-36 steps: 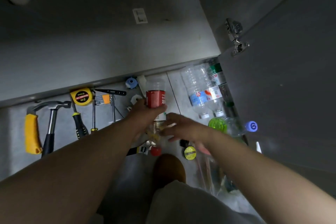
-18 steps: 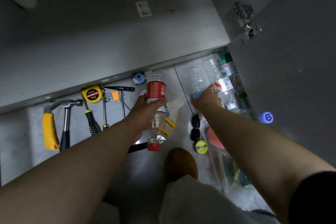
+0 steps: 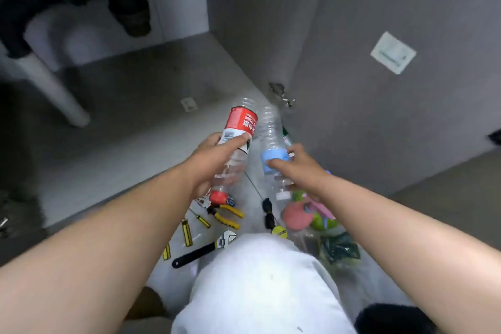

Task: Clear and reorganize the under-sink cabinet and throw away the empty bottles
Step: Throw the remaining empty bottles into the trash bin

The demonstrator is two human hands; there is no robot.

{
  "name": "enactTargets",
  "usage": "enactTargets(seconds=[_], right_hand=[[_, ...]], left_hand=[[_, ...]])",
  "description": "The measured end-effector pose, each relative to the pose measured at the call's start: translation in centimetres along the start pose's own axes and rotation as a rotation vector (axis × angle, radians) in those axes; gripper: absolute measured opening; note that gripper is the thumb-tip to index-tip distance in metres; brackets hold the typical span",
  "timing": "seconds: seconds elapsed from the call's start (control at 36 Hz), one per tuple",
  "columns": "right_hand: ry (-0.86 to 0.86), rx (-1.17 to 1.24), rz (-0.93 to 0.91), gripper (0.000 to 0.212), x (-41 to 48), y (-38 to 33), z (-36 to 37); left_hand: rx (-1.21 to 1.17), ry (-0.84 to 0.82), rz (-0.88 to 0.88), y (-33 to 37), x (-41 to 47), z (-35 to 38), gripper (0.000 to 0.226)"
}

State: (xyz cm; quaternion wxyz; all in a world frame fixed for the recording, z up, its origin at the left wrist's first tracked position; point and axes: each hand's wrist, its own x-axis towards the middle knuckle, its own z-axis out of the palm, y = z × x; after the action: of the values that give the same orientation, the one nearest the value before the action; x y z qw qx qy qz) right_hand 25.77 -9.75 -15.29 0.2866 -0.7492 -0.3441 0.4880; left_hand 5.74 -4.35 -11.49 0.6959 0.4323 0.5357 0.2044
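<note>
Obs., standing beside the person crouched at the open cabinet door [image 3: 379,106]: both hands are raised over the floor [image 3: 151,149], one bottle apiece. The left hand [image 3: 214,160] has its grip closed round the red-label bottle [image 3: 242,123], thumb across the white barcode strip, fingers wrapped behind. The bottle's base points to 12 o'clock and its red cap [image 3: 218,196] to 6, below the heel of the palm. The bottle looks clear and empty. The right hand [image 3: 301,173] has its grip closed on the blue-label bottle [image 3: 271,133], thumb pressed on the blue band, base likewise to 12 o'clock. A white cap and a scrap of green label show under that hand, so there may be a second bottle in the same grip; cannot tell. The two bottles sit side by side, nearly touching, the red one at 9 o'clock of the blue. Judgement: mid-body holds suit light empties, and one per hand lets both go to the bin in a single trip. Both are lifted well clear of the sorted tools: the yellow pliers [image 3: 226,215] and wrench [image 3: 203,251] lie at 6 o'clock of the left hand. A pink object [image 3: 295,218] lies at 6 o'clock of the right. A white chair leg [image 3: 51,89] stands at 10 o'clock, well apart.
</note>
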Motion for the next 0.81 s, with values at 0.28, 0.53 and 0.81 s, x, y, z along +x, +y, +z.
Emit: enactTargets(seconds=[0.28,0.53,0.81], right_hand=[[0.054,-0.022,-0.033,0.044,-16.8,2.6,-14.2],[-0.037,-0.286,0.235,0.05,-30.3,11.7,-24.6],[-0.248,-0.723,0.629,0.043,-34.2,20.4,-26.1]], left_hand=[[0.235,-0.375,-0.023,6.2,-11.8,13.6,0.048],[0.266,-0.683,-0.064,1.0,-19.2,25.6,0.057],[0.539,-0.702,-0.02,-2.9,-19.7,27.8,0.044]])
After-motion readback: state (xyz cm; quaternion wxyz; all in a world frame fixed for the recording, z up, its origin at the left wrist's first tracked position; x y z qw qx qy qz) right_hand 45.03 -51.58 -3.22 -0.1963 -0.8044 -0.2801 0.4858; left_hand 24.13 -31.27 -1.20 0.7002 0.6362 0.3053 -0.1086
